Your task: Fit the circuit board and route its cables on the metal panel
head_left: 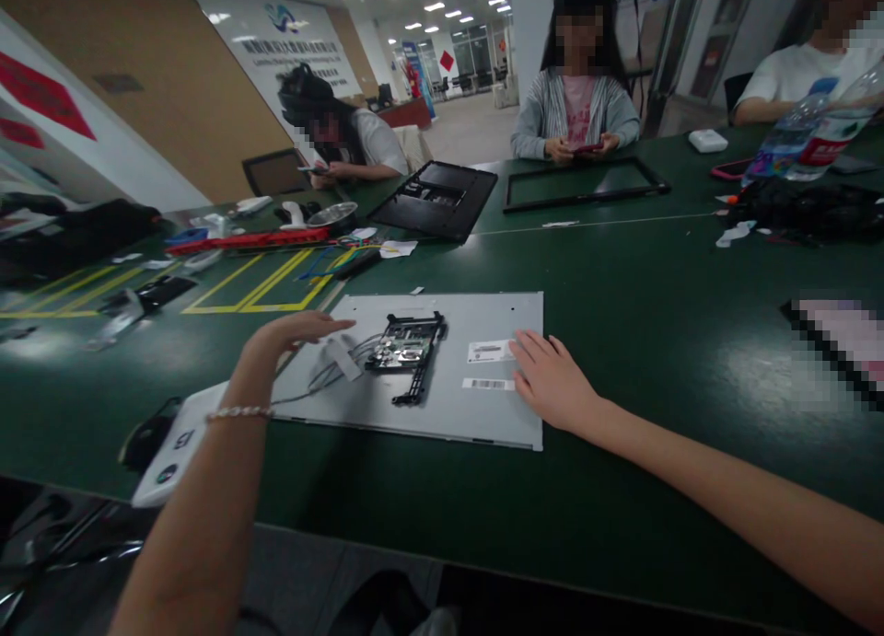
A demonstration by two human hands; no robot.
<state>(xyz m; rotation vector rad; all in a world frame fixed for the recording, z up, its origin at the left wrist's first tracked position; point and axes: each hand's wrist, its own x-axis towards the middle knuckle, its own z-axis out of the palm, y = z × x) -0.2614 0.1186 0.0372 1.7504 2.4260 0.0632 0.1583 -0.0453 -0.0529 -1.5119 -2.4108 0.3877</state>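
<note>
A flat, pale grey metal-backed panel [448, 415], which looks like the rear of a display screen, lies on the green table in front of me. On it rests a circuit board [406, 344] in a black plastic bracket, with thin grey cables [324, 375] running off to the left. My left hand [300, 330] is over the panel's left edge, fingers stretched toward the board; whether it touches the panel I cannot tell. At the right edge, my right hand [552, 378] lies flat with fingers apart, its fingertips beside two white labels [489, 352]. Neither hand holds anything.
Beyond the panel lie a black plastic cover [438, 197] and a black frame [587, 187]. A red strip [255, 240], wires and small parts sit at the left back. A white device [176, 443] is by my left forearm. Bottles [794, 134] stand at the far right; several people sit across.
</note>
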